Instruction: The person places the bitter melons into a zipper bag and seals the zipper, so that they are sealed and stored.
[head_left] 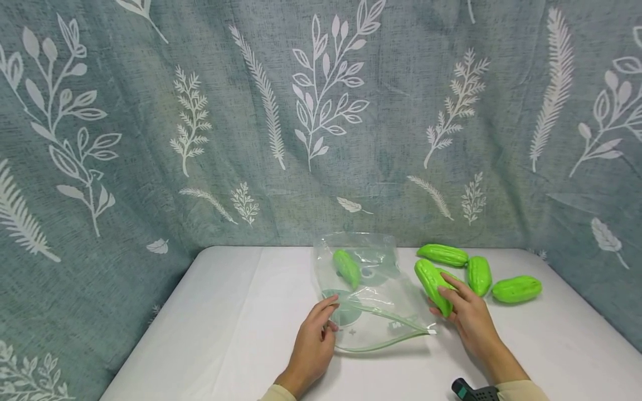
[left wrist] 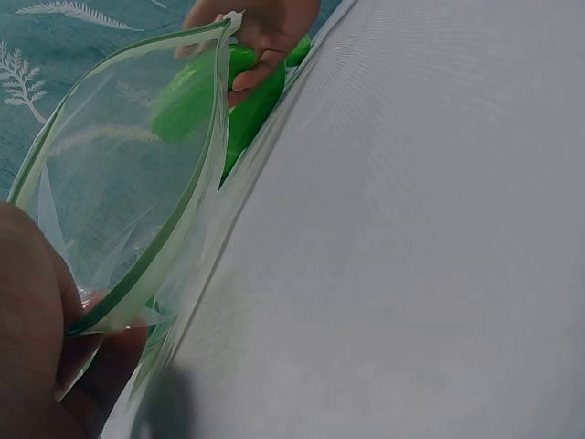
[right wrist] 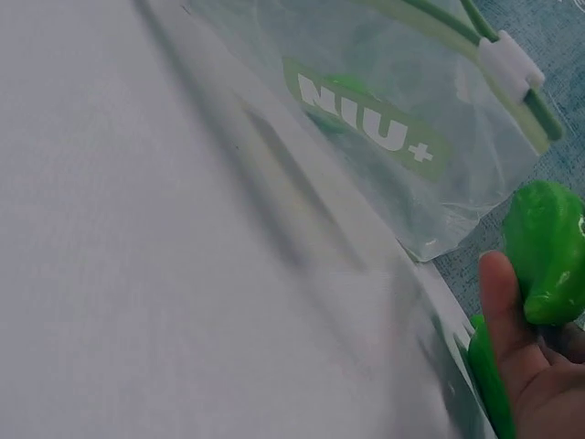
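Observation:
A clear zip bag (head_left: 368,334) with a green-edged mouth lies on the white table, its mouth spread apart toward me. One bright green, ridged bitter melon (head_left: 347,268) is inside it. At the mouth's left end, my left hand (head_left: 313,340) pinches the edge, as the left wrist view shows with the hand (left wrist: 37,311) beside the green strip. To the right of the bag, my right hand (head_left: 471,317) holds another bitter melon (head_left: 432,285) between thumb and fingers, tilted above the table. The right wrist view shows this melon (right wrist: 546,251) outside the bag.
Several more bitter melons lie to the right: one at the back (head_left: 442,255), one upright in line (head_left: 478,275), one farthest right (head_left: 516,289). Another is partly hidden behind the right hand. A white slider (head_left: 431,330) sits at the mouth's right corner. A patterned curtain (head_left: 321,195) hangs behind.

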`<state>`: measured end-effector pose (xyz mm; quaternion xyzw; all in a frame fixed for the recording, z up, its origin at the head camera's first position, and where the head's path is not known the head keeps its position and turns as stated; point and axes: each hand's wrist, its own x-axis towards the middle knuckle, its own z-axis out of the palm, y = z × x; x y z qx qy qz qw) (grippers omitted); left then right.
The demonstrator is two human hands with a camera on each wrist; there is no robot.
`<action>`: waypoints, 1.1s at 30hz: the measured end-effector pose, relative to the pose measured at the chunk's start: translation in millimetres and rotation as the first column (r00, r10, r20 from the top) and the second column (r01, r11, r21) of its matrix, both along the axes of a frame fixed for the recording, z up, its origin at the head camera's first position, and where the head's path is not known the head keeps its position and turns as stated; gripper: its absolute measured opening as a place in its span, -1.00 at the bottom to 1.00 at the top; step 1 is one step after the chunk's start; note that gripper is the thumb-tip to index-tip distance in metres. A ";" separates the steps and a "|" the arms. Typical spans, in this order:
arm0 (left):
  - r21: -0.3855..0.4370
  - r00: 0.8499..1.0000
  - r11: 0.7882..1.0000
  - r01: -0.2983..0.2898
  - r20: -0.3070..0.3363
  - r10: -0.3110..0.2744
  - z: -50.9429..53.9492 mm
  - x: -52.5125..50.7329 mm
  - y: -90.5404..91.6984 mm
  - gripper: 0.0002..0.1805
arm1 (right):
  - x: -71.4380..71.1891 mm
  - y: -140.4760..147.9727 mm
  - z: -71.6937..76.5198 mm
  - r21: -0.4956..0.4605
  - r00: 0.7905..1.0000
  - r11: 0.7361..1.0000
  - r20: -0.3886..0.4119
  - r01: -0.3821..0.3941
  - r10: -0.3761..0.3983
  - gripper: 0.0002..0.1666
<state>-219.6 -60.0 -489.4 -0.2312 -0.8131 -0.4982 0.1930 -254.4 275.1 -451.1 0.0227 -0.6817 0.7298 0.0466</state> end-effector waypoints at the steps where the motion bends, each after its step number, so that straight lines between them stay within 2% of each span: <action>1: 0.000 1.000 1.000 0.000 -0.003 0.000 -0.1 0.1 -0.1 -0.43 | -0.1 -0.2 -0.3 -0.003 1.000 1.000 0.004 0.010 -0.010 -0.19; 8: 0.001 1.000 1.000 -0.001 -0.029 0.001 -0.7 0.6 -1.0 -0.42 | -0.4 -1.6 -1.7 -0.047 0.999 0.998 0.012 0.032 -0.031 -0.18; 20: 0.002 1.000 1.000 0.003 -0.006 -0.003 -1.1 0.5 0.0 -0.41 | 3.7 -3.4 2.0 -0.050 0.999 0.998 0.023 0.028 -0.026 -0.19; 27: -0.018 1.000 1.000 0.007 0.011 -0.007 -1.3 0.1 0.3 -0.43 | 10.1 -1.1 6.2 0.023 0.999 1.000 0.035 0.008 -0.009 -0.16; 33: -0.018 1.000 1.000 0.005 0.020 -0.005 -1.7 0.0 -0.6 -0.42 | 13.5 0.9 9.5 0.030 1.000 0.999 0.013 -0.021 0.020 -0.16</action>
